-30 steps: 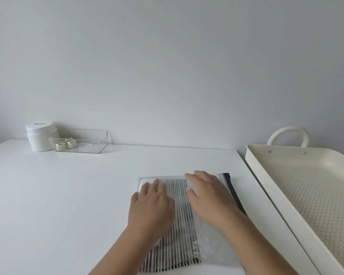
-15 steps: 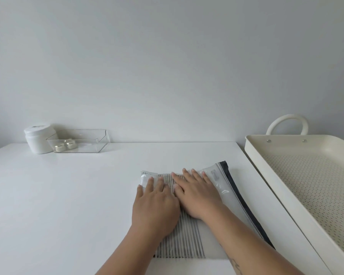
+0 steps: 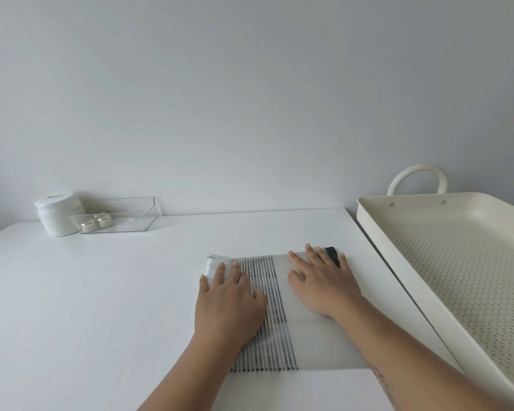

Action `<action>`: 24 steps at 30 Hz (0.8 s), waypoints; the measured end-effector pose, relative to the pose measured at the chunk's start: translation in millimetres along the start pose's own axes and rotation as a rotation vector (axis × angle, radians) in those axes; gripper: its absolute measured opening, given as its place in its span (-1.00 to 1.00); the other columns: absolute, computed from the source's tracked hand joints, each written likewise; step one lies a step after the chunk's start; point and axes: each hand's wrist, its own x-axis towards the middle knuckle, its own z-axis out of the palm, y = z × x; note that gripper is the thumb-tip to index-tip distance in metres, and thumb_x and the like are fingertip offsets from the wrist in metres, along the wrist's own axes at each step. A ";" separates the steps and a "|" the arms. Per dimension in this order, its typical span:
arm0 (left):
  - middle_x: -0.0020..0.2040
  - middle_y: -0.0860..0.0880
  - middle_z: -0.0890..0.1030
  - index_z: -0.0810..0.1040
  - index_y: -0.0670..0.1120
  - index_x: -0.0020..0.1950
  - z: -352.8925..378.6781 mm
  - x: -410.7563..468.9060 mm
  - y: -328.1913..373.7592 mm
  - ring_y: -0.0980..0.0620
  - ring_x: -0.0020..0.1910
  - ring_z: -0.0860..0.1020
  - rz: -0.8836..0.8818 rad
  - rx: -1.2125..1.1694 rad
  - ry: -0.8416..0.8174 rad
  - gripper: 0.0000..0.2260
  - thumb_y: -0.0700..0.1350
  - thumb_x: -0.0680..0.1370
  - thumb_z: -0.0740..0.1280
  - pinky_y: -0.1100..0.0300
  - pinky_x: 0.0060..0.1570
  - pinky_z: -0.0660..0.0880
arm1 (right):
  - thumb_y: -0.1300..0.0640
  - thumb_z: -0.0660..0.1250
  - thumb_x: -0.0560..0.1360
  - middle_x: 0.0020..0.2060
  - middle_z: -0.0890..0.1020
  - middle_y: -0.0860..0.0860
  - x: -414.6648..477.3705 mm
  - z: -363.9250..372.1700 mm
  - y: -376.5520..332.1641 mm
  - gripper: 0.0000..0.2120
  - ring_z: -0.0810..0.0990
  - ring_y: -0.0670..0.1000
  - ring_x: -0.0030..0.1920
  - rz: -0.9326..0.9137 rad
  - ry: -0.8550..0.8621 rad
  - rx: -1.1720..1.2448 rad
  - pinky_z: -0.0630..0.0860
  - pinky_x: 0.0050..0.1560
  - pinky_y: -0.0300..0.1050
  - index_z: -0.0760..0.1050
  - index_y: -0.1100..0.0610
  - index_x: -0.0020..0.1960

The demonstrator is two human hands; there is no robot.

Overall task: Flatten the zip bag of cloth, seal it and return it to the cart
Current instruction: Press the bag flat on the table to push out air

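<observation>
A clear zip bag (image 3: 315,336) lies flat on the white table (image 3: 101,292), with black-and-white striped cloth (image 3: 270,307) inside. My left hand (image 3: 229,298) presses palm-down on the bag's left part, fingers spread. My right hand (image 3: 324,283) presses flat on its right part, fingers reaching the far edge beside the dark zip strip (image 3: 332,253). Most of that strip is hidden under my right hand and forearm. The cream cart tray (image 3: 398,247) with a perforated floor stands just right of the table.
At the table's back left stand a white lidded jar (image 3: 55,216) and a clear plastic box (image 3: 116,216) holding two small white items. The cart's loop handle (image 3: 417,176) rises at its far end. A plain wall is behind.
My hands have spread apart across the bag: the right slid toward the zip side, the left stayed on the left. The bag lies flatter and squarer to me.
</observation>
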 end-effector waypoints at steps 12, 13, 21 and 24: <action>0.60 0.01 -0.03 0.03 -0.07 0.56 -29.7 -14.1 -6.8 -0.05 0.56 -0.11 0.074 -0.064 0.047 -0.51 -0.11 0.61 -0.02 -0.09 0.49 -0.09 | 0.02 0.04 0.60 0.57 0.10 0.03 -6.3 -64.5 -13.0 -0.46 0.05 0.13 0.55 -0.066 0.204 0.019 0.02 0.49 0.17 0.03 -0.04 0.56; 0.59 0.03 -0.01 0.05 -0.06 0.55 -27.6 -19.7 -9.4 -0.04 0.56 -0.10 0.065 -0.092 0.030 -0.51 -0.12 0.61 -0.02 -0.08 0.48 -0.07 | 0.03 0.04 0.61 0.57 0.12 0.01 -13.1 -60.7 -28.5 -0.49 0.06 0.13 0.55 -0.164 0.189 0.148 0.06 0.49 0.15 0.07 -0.07 0.55; 0.59 -0.03 -0.01 -0.01 -0.10 0.56 -4.3 -49.0 -8.0 -0.07 0.55 -0.10 0.087 -0.013 0.061 -0.51 -0.13 0.61 -0.07 -0.07 0.48 -0.01 | -0.11 -0.17 0.64 0.58 0.07 -0.08 -55.0 8.2 -74.7 -0.53 -0.03 0.06 0.57 -0.275 -0.002 0.121 -0.15 0.53 0.12 0.05 -0.18 0.54; 0.58 -0.07 0.05 0.06 -0.12 0.54 -5.6 -47.4 -6.7 -0.08 0.55 -0.07 0.101 0.029 0.057 -0.53 -0.12 0.61 -0.07 -0.08 0.48 -0.03 | -0.20 -0.18 0.60 0.59 0.01 -0.09 -56.6 9.1 -64.0 -0.50 -0.07 0.05 0.57 -0.232 0.010 0.065 -0.18 0.53 0.15 0.00 -0.23 0.53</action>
